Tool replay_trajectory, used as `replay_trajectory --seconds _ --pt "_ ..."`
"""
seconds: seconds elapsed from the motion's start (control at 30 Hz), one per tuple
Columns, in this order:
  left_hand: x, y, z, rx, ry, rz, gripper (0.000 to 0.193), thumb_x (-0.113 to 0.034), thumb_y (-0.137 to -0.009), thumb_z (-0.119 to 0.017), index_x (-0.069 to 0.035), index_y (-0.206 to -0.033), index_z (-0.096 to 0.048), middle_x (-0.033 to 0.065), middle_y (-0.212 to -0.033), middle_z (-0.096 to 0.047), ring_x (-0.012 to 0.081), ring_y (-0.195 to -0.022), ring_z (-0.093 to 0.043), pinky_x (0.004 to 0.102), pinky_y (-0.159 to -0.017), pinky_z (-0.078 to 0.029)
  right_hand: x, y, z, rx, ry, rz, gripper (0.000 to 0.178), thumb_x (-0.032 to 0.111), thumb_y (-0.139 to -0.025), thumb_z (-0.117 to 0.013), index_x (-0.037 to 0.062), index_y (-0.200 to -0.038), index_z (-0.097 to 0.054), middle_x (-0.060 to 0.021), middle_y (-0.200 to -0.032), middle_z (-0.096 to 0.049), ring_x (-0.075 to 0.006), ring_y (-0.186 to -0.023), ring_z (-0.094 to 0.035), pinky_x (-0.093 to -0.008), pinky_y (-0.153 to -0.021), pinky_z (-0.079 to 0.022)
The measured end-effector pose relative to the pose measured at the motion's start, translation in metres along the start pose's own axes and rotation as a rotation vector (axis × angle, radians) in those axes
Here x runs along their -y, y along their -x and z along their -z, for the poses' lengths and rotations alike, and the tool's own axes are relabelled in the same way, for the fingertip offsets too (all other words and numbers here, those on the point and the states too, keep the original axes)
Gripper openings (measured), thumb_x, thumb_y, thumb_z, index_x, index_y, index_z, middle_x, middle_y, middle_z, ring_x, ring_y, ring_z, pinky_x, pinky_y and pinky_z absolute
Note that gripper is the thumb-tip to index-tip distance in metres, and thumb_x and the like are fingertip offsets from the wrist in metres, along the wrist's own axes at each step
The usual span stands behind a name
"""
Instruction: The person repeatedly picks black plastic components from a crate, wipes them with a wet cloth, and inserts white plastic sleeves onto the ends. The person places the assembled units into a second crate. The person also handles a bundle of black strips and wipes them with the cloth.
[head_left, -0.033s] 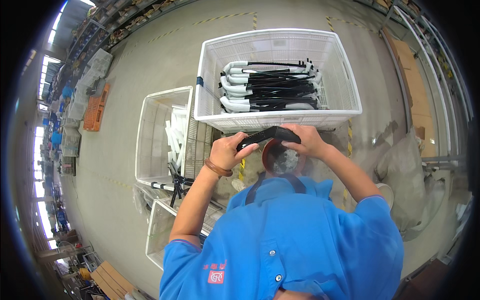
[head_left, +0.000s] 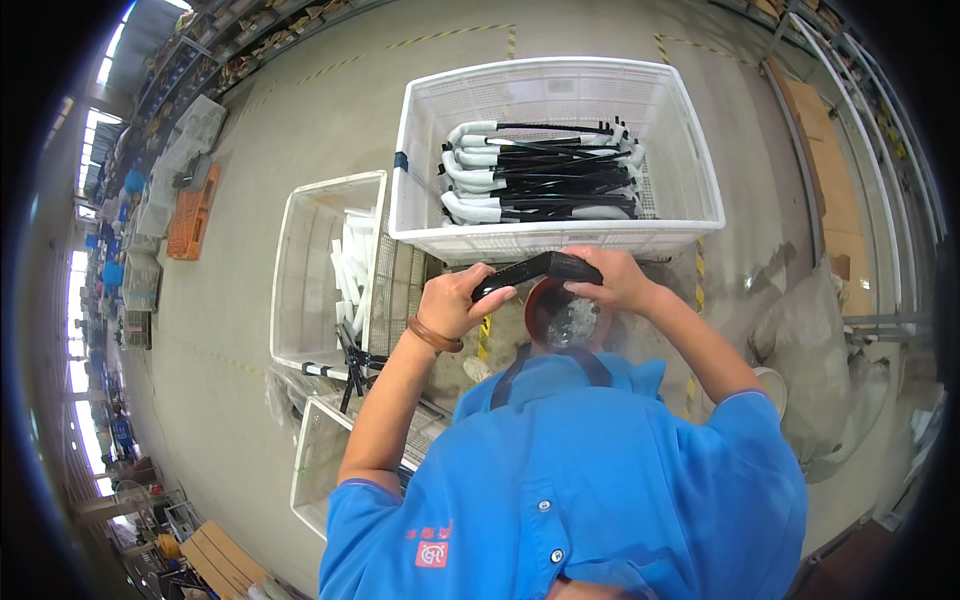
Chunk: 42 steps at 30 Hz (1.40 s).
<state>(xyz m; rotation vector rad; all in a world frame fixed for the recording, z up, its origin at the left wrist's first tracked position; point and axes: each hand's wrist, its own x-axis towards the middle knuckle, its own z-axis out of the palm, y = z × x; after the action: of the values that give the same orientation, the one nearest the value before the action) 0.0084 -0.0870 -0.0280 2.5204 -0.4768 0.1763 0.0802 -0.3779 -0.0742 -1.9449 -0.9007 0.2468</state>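
Note:
A glossy black bent bar (head_left: 535, 268), angled at its middle, is held between my two hands in front of my chest. My left hand (head_left: 452, 305) closes round its left end, thumb along the near side. At the other end my right hand (head_left: 618, 281) grips it, fingers over the top and thumb below. Just beyond stands a large white plastic crate (head_left: 560, 231). Inside it lies a stack of bent black tubes (head_left: 565, 180) with white sleeves (head_left: 470, 208) on their curved parts. Under the bar sits a reddish-brown bucket (head_left: 534, 318) with whitish, clear-looking contents.
To the left, a second white crate (head_left: 283, 270) holds white tubes (head_left: 348, 275); black parts (head_left: 352, 365) lie at its near edge. Another white crate (head_left: 300, 480) is by my left elbow. Grey sheeting (head_left: 810, 350) drapes at the right. An orange pallet (head_left: 190, 215) stands farther left.

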Motion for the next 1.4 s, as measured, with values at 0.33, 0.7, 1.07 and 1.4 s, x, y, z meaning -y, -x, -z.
replay_trajectory --seconds 0.33,0.7,1.07,1.4 --pt "-0.006 0.009 0.015 0.066 -0.08 -0.166 0.045 -0.05 -0.085 -0.069 -0.007 -0.083 -0.059 0.0081 -0.065 -0.062 0.0289 -0.058 -0.064 0.0377 -0.05 -0.05 0.041 -0.055 0.036 0.79 -0.291 -0.282 0.05 0.038 -0.086 -0.071 0.0005 -0.117 -0.06 -0.0114 -0.094 -0.067 -0.0228 -0.082 -0.062 -0.0379 -0.076 -0.05" --pt "0.003 -0.004 0.028 -0.077 0.261 0.024 0.083 -0.058 -0.066 -0.083 -0.004 -0.12 -0.051 0.0135 -0.086 -0.066 0.0341 -0.079 -0.067 0.0396 -0.069 -0.053 0.083 -0.091 0.0 0.208 0.309 0.114 0.035 0.023 -0.067 -0.083 0.0076 -0.093 -0.064 -0.0146 -0.078 -0.065 -0.0372 -0.073 -0.065 -0.0425 -0.062 -0.05" --pt "-0.009 0.046 0.072 0.184 1.216 0.443 0.049 -0.017 -0.09 -0.071 -0.004 -0.131 -0.048 -0.0012 -0.07 -0.055 0.004 -0.043 -0.047 0.02 -0.039 -0.037 0.078 -0.124 0.123 0.126 -0.175 -0.137 0.026 0.015 -0.078 -0.078 0.0044 -0.092 -0.059 0.0018 -0.074 -0.053 -0.0059 -0.063 -0.048 -0.0232 -0.058 -0.041" --pt "-0.044 0.103 0.037 -0.151 1.24 0.798 0.016 -0.018 -0.095 -0.065 -0.004 -0.096 -0.057 -0.0037 -0.066 -0.054 0.0013 -0.053 -0.046 0.02 -0.046 -0.036 0.071 -0.178 0.063 0.344 0.274 0.102 0.025 0.017 -0.083 -0.072 0.0022 -0.097 -0.058 -0.016 -0.075 -0.062 -0.0317 -0.068 -0.061 -0.0386 -0.064 -0.047"
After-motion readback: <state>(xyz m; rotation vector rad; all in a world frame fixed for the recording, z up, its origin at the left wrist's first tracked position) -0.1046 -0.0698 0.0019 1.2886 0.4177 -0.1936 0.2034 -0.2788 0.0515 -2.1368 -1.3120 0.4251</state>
